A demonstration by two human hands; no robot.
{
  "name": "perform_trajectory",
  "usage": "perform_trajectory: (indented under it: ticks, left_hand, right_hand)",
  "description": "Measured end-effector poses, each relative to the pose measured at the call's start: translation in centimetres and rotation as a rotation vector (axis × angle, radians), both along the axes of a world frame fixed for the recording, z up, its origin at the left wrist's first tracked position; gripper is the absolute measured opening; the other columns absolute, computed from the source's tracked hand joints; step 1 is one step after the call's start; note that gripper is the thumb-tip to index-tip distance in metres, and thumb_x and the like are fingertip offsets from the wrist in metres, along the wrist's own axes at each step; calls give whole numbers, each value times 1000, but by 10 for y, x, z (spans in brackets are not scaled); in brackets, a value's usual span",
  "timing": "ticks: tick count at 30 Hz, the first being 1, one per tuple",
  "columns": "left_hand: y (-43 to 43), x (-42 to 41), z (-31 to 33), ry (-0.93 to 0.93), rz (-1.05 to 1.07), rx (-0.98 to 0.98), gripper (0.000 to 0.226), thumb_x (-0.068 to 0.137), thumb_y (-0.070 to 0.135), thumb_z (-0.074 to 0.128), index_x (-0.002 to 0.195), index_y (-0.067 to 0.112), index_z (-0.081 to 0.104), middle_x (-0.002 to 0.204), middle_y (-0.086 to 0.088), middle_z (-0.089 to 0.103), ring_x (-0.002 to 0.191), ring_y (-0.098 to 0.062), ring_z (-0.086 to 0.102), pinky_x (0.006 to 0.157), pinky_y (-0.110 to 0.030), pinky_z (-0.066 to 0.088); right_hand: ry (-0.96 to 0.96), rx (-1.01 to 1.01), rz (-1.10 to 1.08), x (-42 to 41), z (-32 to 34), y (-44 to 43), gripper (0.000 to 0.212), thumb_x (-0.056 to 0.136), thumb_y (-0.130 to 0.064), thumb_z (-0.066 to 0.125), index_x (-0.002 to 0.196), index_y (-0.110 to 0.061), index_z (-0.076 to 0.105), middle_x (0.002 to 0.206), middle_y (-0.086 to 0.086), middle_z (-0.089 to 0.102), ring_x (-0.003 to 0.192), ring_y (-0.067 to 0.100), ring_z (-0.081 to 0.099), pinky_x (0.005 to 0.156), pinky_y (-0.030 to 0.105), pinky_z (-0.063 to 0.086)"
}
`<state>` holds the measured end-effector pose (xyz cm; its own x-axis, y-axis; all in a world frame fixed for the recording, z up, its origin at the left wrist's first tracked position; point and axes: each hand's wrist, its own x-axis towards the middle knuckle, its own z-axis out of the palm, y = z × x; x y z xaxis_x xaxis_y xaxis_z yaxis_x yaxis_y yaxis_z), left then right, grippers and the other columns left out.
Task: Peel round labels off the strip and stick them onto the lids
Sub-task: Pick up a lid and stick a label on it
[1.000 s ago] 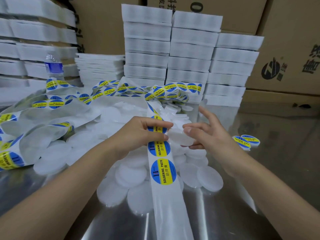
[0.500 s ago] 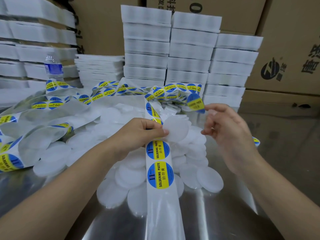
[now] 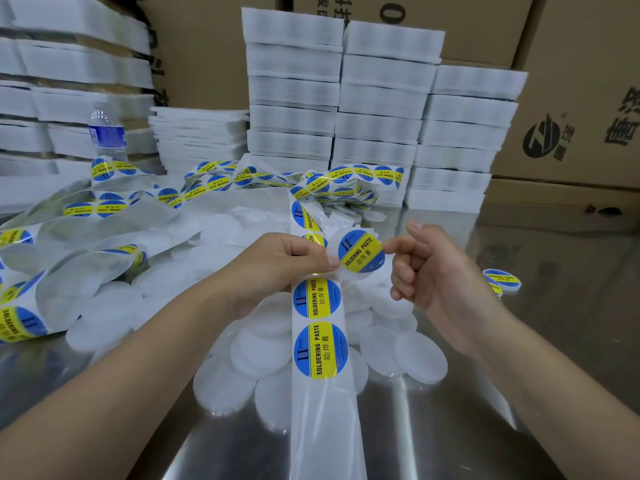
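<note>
A white backing strip (image 3: pixel 320 393) with round blue-and-yellow "SOLDERING PASTE" labels (image 3: pixel 320 349) runs from the table's front up to a tangled heap at the back. My left hand (image 3: pixel 280 263) pinches the strip together with a white round lid (image 3: pixel 334 245) at mid-frame. A label (image 3: pixel 362 254) lies on that lid's face. My right hand (image 3: pixel 429 271) is beside the lid, its index fingertip touching the label's right edge, the other fingers curled. Loose white lids (image 3: pixel 419 356) lie heaped under and around my hands.
Two labelled lids (image 3: pixel 502 280) lie on the shiny metal table (image 3: pixel 554 341) at the right. Stacks of white foam trays (image 3: pixel 381 109) and cardboard boxes (image 3: pixel 585 98) stand behind. A water bottle (image 3: pixel 105 133) stands at the back left. Empty strip (image 3: pixel 86 244) piles up at the left.
My right hand peeled a label from the strip, carried it up and right, then brought it down onto the lid that my left hand holds. The lid now shows the label on its face.
</note>
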<state>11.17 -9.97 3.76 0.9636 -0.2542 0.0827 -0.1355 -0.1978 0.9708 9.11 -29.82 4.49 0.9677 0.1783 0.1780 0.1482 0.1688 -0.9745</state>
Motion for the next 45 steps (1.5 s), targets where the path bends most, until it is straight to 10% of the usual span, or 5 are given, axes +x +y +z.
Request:
perform_trajectory:
  ticks: [45]
  left_hand:
    - [0,-3,1,-2,37,27,18,84,17,67,70,22,78,85,-3,75,74,-16,61,71,-27,44]
  right_hand:
    - [-158,-283,-328,-2,-6,3,33,89,-35,52,67,-31,76,48,1,49,45,8,39,56,25,38]
